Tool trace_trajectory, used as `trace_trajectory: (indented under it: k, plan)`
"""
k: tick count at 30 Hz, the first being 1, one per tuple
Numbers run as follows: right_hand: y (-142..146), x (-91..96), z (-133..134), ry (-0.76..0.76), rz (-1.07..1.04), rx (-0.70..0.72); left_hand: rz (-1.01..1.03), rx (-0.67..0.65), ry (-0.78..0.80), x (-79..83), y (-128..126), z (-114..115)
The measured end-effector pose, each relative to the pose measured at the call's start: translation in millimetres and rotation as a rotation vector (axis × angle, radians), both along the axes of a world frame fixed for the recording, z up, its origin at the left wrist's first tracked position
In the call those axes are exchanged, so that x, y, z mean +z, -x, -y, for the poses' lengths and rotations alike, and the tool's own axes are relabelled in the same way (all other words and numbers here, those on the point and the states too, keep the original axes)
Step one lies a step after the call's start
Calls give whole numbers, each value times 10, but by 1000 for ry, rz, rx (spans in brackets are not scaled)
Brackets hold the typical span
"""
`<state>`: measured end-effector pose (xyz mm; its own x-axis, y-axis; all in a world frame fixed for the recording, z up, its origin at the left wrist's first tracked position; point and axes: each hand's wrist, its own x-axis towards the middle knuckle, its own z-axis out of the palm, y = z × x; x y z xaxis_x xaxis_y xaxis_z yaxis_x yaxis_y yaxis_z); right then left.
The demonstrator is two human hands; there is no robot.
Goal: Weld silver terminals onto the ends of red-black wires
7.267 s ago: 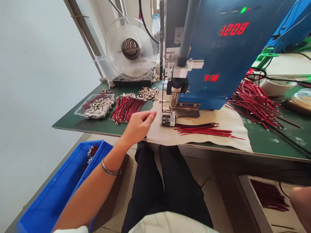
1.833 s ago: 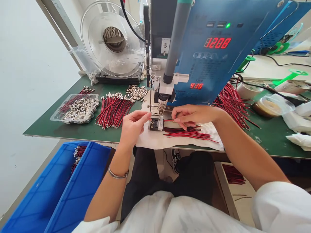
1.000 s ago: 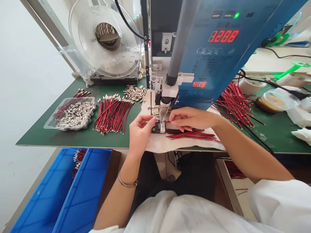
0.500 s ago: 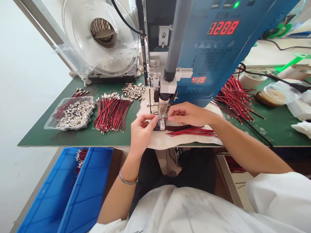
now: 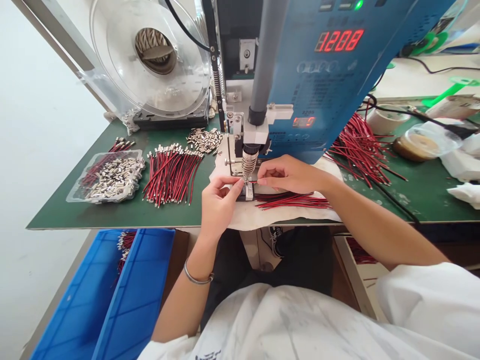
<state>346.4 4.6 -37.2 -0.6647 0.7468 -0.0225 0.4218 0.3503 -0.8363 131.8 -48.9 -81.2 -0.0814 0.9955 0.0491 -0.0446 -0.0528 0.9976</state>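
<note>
My left hand (image 5: 217,202) pinches at the small metal fixture (image 5: 247,192) under the spring-loaded head (image 5: 249,162) of the blue machine (image 5: 330,75); what its fingertips hold is too small to make out. My right hand (image 5: 288,174) pinches a thin red-and-black wire at the fixture from the right. A loose bundle of red wires (image 5: 292,201) lies on the white cloth (image 5: 255,215) just below my right hand.
Finished wires with metal ends (image 5: 170,172) lie left of the machine, beside a clear tray of metal terminals (image 5: 110,176) and a loose terminal heap (image 5: 205,140). A clear reel (image 5: 153,55) stands behind. More red wires (image 5: 360,152) lie right. Blue bins (image 5: 108,300) sit below the table edge.
Both hands have come together at the fixture under the machine head. The camera has drawn closer. The lower red display has changed from 475 to a faint reading.
</note>
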Motion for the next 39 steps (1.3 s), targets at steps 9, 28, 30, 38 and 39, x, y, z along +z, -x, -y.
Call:
trace_trajectory:
  k: [9, 28, 30, 38, 39]
  plan:
    - [9, -7, -3, -164, 35, 36, -1, 8, 11, -1, -21, 13]
    - [58, -35, 12, -435, 43, 44, -9, 10, 3, 28, -28, 22]
    - [67, -34, 25, -455, 46, 35, -6, 8, 3, 17, -27, 20]
    - [72, -37, 44, -491, 51, 43, -20, 25, -4, 3, -22, 18]
    - [74, -38, 44, -492, 49, 43, -19, 26, -8, 5, -24, 17]
